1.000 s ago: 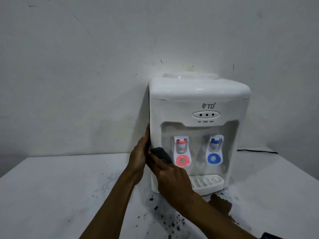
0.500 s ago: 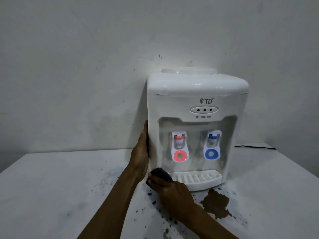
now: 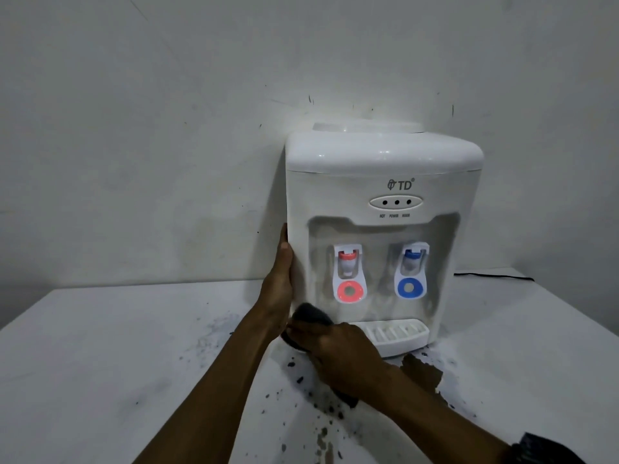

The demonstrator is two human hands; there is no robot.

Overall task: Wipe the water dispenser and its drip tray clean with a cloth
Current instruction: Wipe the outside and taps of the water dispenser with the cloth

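A white table is carrying a white water dispenser (TD on its front). The left hand is lying flat on the dispenser's 9 o'clock side, fingers straight, grasping nothing. The right hand is clenching a dark cloth against the front's 7 o'clock corner. The drip tray is sitting just beside that hand, at 3 o'clock. The cloth is bulging out at the fingertips' 11 o'clock.

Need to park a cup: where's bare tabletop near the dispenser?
Free: table left of the left hand, and right of the water dispenser, this side of the black cable. Crowded: in front, right hand holds cloth beside drip tray, brown stain below it.
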